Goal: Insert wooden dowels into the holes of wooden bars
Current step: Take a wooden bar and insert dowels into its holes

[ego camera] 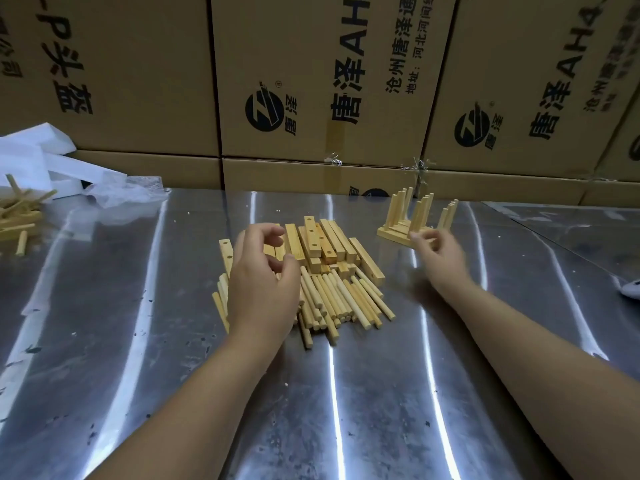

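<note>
Dozens of dowels [346,299], roughly ten bars [311,237]; left hand [263,282] above them, fingers [270,231] loose, empty; right hand [438,252] likewise.

All the print runs sideways on stacked cardboard cartons. On the carton [311,39] straight beyond the left grip [263,275], big black characters read "唐泽AH", cut off at the top. Beside them are the smaller lines "沧州唐泽通" and "地址:河北河间", also cut off. Lower down is a round black Z logo with ® and "唐泽". The carton [145,46] far to the left of that grip shows "P头盔". The carton [512,46] beyond the right grip [438,251] repeats "唐泽AH" and the logo; its smaller lines are too blurred to read.
</note>
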